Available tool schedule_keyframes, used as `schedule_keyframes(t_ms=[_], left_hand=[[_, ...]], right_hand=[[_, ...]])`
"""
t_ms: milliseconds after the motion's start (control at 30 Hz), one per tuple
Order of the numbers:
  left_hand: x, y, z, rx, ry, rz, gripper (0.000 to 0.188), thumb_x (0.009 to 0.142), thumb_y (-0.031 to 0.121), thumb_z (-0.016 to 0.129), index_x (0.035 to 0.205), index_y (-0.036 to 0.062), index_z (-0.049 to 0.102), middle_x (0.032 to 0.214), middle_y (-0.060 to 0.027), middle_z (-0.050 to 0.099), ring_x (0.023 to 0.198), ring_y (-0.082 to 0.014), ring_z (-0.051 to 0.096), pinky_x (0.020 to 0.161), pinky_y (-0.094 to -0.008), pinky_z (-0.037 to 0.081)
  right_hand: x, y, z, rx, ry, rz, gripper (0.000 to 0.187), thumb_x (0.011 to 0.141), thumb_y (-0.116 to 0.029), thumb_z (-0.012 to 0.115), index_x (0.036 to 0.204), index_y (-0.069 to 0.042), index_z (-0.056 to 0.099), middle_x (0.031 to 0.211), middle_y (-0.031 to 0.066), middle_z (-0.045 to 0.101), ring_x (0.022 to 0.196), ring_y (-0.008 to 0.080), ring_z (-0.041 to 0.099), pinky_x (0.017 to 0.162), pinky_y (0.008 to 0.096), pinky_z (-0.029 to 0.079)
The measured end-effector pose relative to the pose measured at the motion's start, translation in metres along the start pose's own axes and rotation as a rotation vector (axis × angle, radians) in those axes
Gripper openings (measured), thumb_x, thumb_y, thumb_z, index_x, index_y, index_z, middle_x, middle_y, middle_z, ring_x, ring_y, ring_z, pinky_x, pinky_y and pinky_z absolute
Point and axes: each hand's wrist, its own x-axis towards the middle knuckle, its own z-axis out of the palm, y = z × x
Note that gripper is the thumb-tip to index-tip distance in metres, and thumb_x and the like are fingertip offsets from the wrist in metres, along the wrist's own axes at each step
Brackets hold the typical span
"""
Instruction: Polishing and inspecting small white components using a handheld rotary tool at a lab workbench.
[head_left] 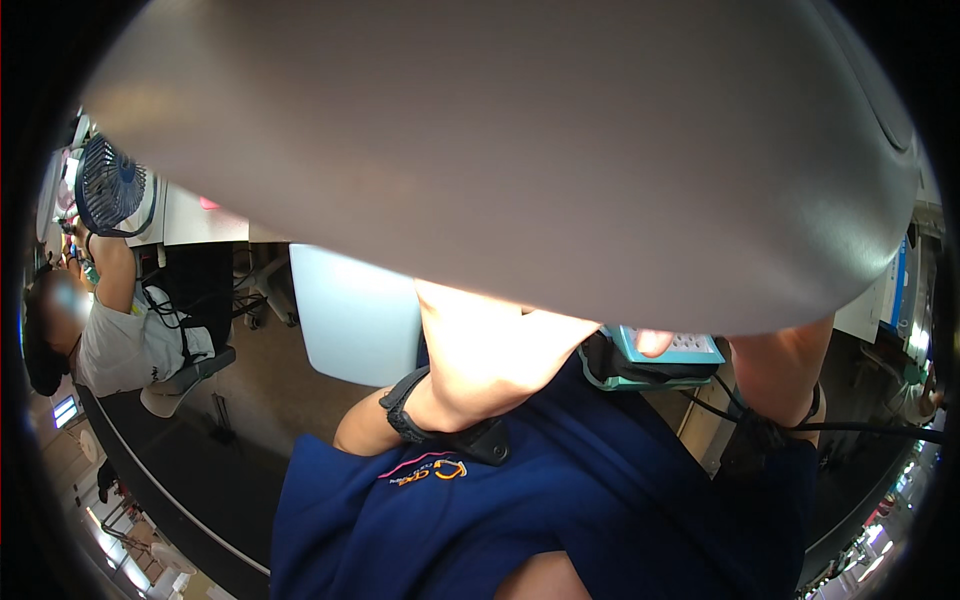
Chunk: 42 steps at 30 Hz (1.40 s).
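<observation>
A large smooth grey surface (500,170), blurred and very near, covers most of the upper view. My left hand (500,345) reaches up under its lower edge, with a black strap (402,408) around the wrist; its fingers are hidden. On the right, my right hand (785,365) also goes up behind the grey surface, and its fingers cannot be seen. Between the two arms is a teal handheld device (675,347) with pale keys and a dark body. One fingertip (655,343) rests over its keys; which hand it belongs to cannot be told.
A pale blue-white panel (355,315) stands left of my left arm. A black cable (870,429) runs off to the right by my right wrist. At the far left, a person in a white shirt (140,345) sits near a dark fan (112,185) and a white table (205,215).
</observation>
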Motion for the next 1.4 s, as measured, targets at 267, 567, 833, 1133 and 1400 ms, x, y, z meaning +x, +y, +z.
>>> schedule_keyframes(t_ms=[267,567,833,1133,1400], left_hand=[[0.002,0.001,-0.002,0.047,-0.022,0.040,0.018,0.075,-0.003,0.078,0.092,-0.0036,0.072,0.087,-0.0098,0.073,0.077,-0.0179,0.068,0.071,-0.0302,0.053],[0.002,0.005,-0.007,0.158,-0.043,0.138,0.020,0.074,-0.003,0.078,0.092,-0.0041,0.071,0.088,-0.0102,0.072,0.077,-0.0180,0.067,0.072,-0.0307,0.053],[0.001,0.012,-0.009,0.265,-0.093,0.232,0.021,0.073,-0.002,0.077,0.093,-0.0045,0.069,0.089,-0.0105,0.072,0.078,-0.0181,0.066,0.072,-0.0310,0.052],[0.010,0.017,-0.008,0.143,0.040,0.180,0.013,0.079,-0.004,0.079,0.091,-0.0048,0.075,0.071,-0.0060,0.073,0.063,-0.0113,0.068,0.058,-0.0212,0.051],[0.017,0.012,-0.017,0.234,-0.054,0.322,0.019,0.076,-0.003,0.077,0.094,-0.0060,0.072,0.085,-0.0111,0.074,0.075,-0.0173,0.069,0.069,-0.0267,0.052]], right_hand=[[-0.002,-0.014,0.005,0.028,0.053,0.030,0.015,0.085,-0.005,0.082,0.092,0.007,0.075,0.084,0.0152,0.075,0.071,0.0198,0.073,0.061,0.0286,0.060],[0.005,-0.029,-0.007,-0.440,-0.129,-0.058,0.022,0.082,-0.007,0.084,0.097,0.005,0.073,0.086,0.0133,0.075,0.076,0.0195,0.073,0.067,0.0308,0.058],[0.002,-0.028,0.000,-0.222,-0.173,-0.025,0.024,0.084,-0.006,0.079,0.103,0.004,0.068,0.089,0.0141,0.072,0.078,0.0217,0.070,0.072,0.0352,0.056],[0.005,-0.029,0.020,0.013,0.041,0.143,0.007,0.082,0.008,0.075,0.089,0.009,0.072,0.081,0.0148,0.074,0.072,0.0214,0.072,0.064,0.0302,0.056],[0.005,-0.028,0.012,-0.052,-0.075,0.168,0.007,0.086,0.011,0.069,0.093,0.011,0.071,0.082,0.0167,0.073,0.072,0.0212,0.072,0.064,0.0302,0.058]])
